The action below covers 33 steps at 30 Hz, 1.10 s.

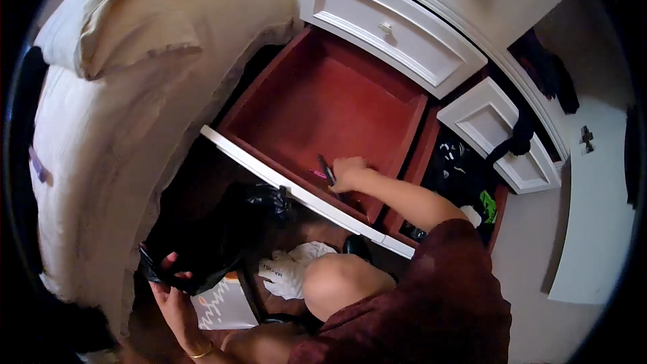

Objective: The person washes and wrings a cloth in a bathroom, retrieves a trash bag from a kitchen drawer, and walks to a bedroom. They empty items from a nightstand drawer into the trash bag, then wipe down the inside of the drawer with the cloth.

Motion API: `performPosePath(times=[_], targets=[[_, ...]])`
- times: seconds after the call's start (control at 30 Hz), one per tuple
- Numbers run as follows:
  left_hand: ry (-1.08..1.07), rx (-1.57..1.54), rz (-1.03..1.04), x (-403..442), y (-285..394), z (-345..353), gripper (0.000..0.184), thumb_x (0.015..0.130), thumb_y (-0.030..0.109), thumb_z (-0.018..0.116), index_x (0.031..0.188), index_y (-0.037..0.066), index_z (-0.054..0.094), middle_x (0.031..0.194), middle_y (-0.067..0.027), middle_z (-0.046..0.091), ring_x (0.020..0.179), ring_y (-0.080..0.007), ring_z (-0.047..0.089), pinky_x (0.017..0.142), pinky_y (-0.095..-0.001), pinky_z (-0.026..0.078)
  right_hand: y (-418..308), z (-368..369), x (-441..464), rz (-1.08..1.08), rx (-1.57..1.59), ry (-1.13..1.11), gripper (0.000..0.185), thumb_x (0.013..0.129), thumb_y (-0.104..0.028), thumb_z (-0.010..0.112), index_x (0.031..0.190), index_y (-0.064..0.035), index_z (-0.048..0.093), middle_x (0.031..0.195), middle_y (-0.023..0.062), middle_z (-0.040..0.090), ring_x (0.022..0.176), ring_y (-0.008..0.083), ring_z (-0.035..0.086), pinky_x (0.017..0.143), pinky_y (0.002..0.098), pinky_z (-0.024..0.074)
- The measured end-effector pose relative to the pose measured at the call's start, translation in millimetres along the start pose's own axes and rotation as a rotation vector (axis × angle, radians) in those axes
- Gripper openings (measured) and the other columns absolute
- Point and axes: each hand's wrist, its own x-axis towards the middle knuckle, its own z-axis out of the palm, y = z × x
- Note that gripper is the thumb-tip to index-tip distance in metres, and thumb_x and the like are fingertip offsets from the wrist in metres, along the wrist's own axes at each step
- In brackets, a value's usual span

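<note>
Right hand (349, 174), as seen from the head: down inside the open red-lined drawer (337, 108), fingers together and, by the look of it, clamped on a dark slender item (326, 170) near the front board. Cannot tell how firmly. Pinch near the item's middle, with fingertips rather than palm, for good control of both ends. Mind the pink item (317, 173) just beside; cannot tell whether loose or joined to the dark one. Lift clear of the white front edge (269, 174) before any sideways move, to avoid knocking against wood.

Left hand (172, 290): low by the floor, closed on the gathered edge of a black bag (219, 239), some fingers showing above the plastic. Spread those fingers for a wider mouth, and support the slack, given such thin, floppy-looking material. Watch for snagging against the drawer front.
</note>
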Motion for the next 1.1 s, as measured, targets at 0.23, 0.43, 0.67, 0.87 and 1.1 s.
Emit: performPosePath(times=[0.23, 0.43, 0.67, 0.87, 1.1], targets=[[0.030, 0.075, 0.004, 1.6, 0.7, 4.4, 0.049, 0.088, 0.006, 0.057, 0.134, 0.006, 0.042, 0.119, -0.0049, 0.060, 0.094, -0.0121, 0.057, 0.083, -0.0246, 0.045, 2.4, 50.6, 34.3, -0.256, 0.020, 0.289, 0.034, 0.070, -0.020, 0.069, 0.094, 0.0006, 0.059, 0.092, 0.0185, 0.066, 0.090, 0.0332, 0.065, 0.077, 0.0438, 0.0529], [-0.067, 0.269, 0.092, -2.3, 1.9, 10.3, 0.049, 0.090, 0.015, 0.058, 0.136, 0.004, 0.041, 0.122, -0.0068, 0.059, 0.107, -0.0161, 0.055, 0.091, -0.0281, 0.043, 21.1, 21.5, 46.5, -0.178, 0.200, 0.286, 0.029, 0.071, -0.020, 0.068, 0.094, -0.0024, 0.064, 0.094, 0.0184, 0.067, 0.090, 0.0339, 0.065, 0.079, 0.0458, 0.0518], [-0.167, 0.216, 0.018, -4.1, 26.0, 30.6, 0.072, 0.085, 0.018, 0.061, 0.146, 0.006, 0.026, 0.134, -0.0128, 0.051, 0.115, -0.0183, 0.050, 0.100, -0.0293, 0.035, -10.4, -89.8, -28.5, -0.581, 1.290, 0.129, 0.020, 0.088, -0.019, 0.061, 0.097, -0.0053, 0.049, 0.085, 0.0057, 0.061, 0.068, 0.0103, 0.058, 0.053, 0.0250, 0.0474], [-0.199, -0.008, -0.018, 7.4, 21.9, 17.5, 0.088, 0.077, 0.000, 0.066, 0.150, 0.011, 0.017, 0.140, -0.0086, 0.045, 0.089, -0.0036, 0.047, 0.082, -0.0173, 0.039, -129.3, -98.8, -92.0, -0.977, 1.470, -0.126, 0.012, 0.091, -0.011, 0.058, 0.101, -0.0049, 0.052, 0.091, 0.0052, 0.061, 0.074, 0.0094, 0.060, 0.060, 0.0222, 0.0521], [-0.191, -0.079, 0.054, 3.2, 26.6, 11.9, 0.084, 0.078, -0.003, 0.064, 0.149, 0.008, 0.021, 0.147, -0.0098, 0.036, 0.111, -0.0070, 0.047, 0.090, -0.0212, 0.039, -234.5, -32.3, -80.7, -1.329, 0.913, 0.164, 0.019, 0.082, -0.009, 0.061, 0.099, -0.0042, 0.054, 0.095, 0.0160, 0.060, 0.088, 0.0354, 0.061, 0.077, 0.0399, 0.0490]])
